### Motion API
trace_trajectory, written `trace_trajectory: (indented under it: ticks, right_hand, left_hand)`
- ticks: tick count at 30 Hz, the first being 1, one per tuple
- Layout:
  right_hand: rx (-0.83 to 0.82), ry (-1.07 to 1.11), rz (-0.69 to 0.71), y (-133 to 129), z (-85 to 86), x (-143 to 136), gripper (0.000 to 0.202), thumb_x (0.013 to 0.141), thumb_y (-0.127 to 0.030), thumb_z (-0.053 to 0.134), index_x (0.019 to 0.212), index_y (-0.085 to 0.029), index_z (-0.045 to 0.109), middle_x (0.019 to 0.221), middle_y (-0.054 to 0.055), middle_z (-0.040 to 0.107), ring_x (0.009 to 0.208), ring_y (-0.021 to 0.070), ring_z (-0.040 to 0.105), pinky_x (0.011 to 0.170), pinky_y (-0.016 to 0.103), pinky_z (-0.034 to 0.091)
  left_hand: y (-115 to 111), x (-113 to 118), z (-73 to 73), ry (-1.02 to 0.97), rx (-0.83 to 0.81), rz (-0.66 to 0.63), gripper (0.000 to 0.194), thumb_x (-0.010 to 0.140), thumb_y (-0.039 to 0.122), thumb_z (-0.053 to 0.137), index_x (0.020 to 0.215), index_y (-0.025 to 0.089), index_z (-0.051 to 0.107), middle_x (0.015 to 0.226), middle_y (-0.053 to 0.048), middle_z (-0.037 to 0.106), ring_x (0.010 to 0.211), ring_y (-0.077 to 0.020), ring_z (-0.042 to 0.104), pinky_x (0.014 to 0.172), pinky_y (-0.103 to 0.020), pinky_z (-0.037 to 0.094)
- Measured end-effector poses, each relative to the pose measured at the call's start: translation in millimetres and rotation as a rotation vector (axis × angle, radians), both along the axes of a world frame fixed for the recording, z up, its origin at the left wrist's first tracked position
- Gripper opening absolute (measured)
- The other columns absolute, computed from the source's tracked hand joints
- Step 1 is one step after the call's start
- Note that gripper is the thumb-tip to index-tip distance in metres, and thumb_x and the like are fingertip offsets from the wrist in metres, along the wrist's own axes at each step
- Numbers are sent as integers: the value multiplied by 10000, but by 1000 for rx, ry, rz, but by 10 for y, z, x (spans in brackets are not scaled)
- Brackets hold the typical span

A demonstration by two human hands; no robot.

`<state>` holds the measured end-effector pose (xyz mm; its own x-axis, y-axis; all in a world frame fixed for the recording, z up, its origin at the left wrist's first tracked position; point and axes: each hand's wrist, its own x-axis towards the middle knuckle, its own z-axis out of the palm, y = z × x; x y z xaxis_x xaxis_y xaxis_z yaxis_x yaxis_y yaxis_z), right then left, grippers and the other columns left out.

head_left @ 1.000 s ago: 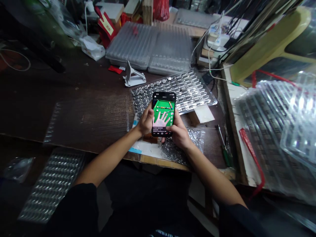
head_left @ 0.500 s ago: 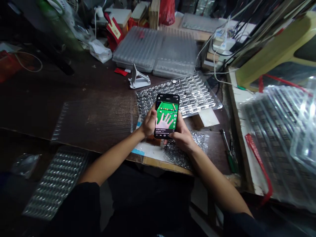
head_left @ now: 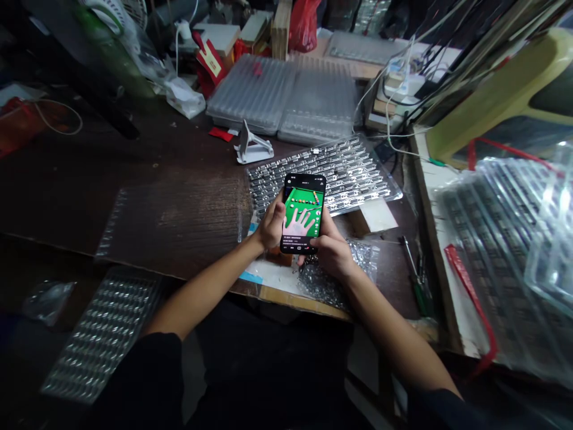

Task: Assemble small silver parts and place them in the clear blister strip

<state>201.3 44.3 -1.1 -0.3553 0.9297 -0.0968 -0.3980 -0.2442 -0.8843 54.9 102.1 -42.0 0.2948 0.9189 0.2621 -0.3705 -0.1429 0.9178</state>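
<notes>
Upright between both hands is a smartphone, its lit screen showing a hand on a green pool table with balls. My left hand grips its left edge, thumb along the side. On the right edge, my right hand is closed round the phone, with its thumb near the bottom of the screen. Behind the phone lies a clear tray of shiny metal parts. Beneath my right hand is a plastic bag of small metal pieces. The fingers behind the phone are mostly hidden.
A white phone stand stands beyond the tray. Stacked clear plastic trays sit at the back. A green-handled screwdriver lies to the right, near more trays. Another filled tray is at lower left.
The right thumb has shifted slightly up at the lower screen edge. The whole view has moved down a little; both hands still hold the phone.
</notes>
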Motion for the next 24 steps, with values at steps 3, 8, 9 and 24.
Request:
trace_trajectory:
  ticks: [3, 8, 9, 24]
  right_hand:
    - [-4, 4, -5, -2, 8, -5, 876, 684, -227, 582, 1493, -357, 272, 1410, 67, 552, 933, 268, 674, 572, 414, 632]
    - [-28, 6, -20, 1, 22, -19, 859, 665, -221, 590, 1473, -333, 318, 1347, 74, 593, 862, 245, 680, 512, 365, 617]
    - [-32, 0, -25, 2, 23, -22, 851, 670, -228, 593, 1470, -334, 325, 1337, 75, 599, 856, 245, 683, 506, 364, 616]
    - [-48, -87, -41, 20, -74, -1, 790, 781, -335, 629, 1500, -378, 303, 1311, 60, 609, 760, 222, 698, 375, 296, 540]
  left_hand:
    - [-1, 4, -16, 0, -12, -4, 776, 877, 806, 422, 1393, 235, 516, 1148, -114, 717, 1150, -308, 666, 990, -467, 540]
    - [-16, 28, 44, -35, -14, -36, 784, 873, 809, 424, 1398, 233, 509, 1133, -118, 719, 1113, -309, 680, 936, -454, 564]
    - [-19, 31, 59, -35, -18, -41, 790, 869, 814, 421, 1398, 233, 510, 1129, -119, 719, 1117, -313, 678, 932, -456, 566]
    - [-22, 40, 69, -65, -26, -67, 787, 868, 806, 445, 1399, 229, 504, 1116, -121, 717, 1109, -312, 684, 922, -457, 569]
